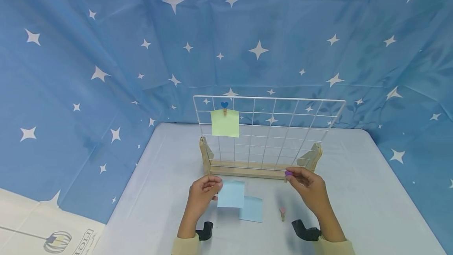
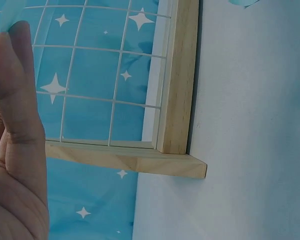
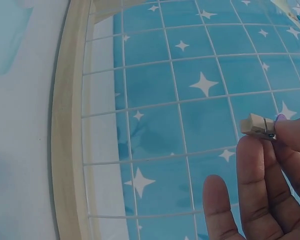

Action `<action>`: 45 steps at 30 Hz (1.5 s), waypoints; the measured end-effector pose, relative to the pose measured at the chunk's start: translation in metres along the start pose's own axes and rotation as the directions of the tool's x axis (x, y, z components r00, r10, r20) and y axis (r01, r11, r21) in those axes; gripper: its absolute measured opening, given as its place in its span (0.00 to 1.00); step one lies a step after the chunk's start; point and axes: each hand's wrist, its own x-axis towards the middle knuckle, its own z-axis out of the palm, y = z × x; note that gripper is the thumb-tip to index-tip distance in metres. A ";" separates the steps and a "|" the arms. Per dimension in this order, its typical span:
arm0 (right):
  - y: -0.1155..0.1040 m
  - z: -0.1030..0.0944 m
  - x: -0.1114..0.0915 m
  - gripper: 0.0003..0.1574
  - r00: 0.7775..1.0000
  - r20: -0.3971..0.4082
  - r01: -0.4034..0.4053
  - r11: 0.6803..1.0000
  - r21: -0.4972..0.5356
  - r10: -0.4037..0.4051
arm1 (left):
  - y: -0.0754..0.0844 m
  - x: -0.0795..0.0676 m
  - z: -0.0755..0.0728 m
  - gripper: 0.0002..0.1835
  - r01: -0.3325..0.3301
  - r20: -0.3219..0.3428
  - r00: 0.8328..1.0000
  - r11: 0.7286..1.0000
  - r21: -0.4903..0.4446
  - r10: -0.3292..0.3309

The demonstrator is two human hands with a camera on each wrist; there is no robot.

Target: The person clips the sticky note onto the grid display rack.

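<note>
My left hand [image 1: 204,194] pinches a light blue sticky note [image 1: 231,194] by its left edge, holding it up in front of the wire grid rack [image 1: 260,132]. Between the thumb and fingers of my right hand [image 1: 310,188] is a small wooden clothespin [image 3: 258,125], with a purple heart [image 1: 288,173] on it. Another blue sticky note [image 1: 251,209] lies on the table, partly covered by the held one in the head view. To its right lies a clothespin with a pink heart [image 1: 282,212]. A blue-heart clothespin [image 1: 224,107] fixes a yellow-green note [image 1: 225,124] to the grid's upper left.
The grid stands in a wooden base [image 1: 247,171] on a white-covered table [image 1: 170,156]. A blue curtain with white stars [image 1: 226,66] hangs behind and along the sides. Black wrist mounts [image 1: 306,231] sit at both wrists.
</note>
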 end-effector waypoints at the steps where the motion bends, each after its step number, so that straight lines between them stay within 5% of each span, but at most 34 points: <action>1: 0.000 0.000 0.000 0.10 1.000 0.000 -0.003 1.000 -0.001 0.003 | 0.001 0.000 0.000 0.09 0.003 -0.001 1.000 1.000 -0.003 -0.003; 45: -0.011 -0.001 0.005 0.08 0.999 0.051 -0.009 0.994 0.110 0.003 | 0.018 -0.003 0.001 0.07 -0.052 -0.028 0.998 0.999 -0.015 0.051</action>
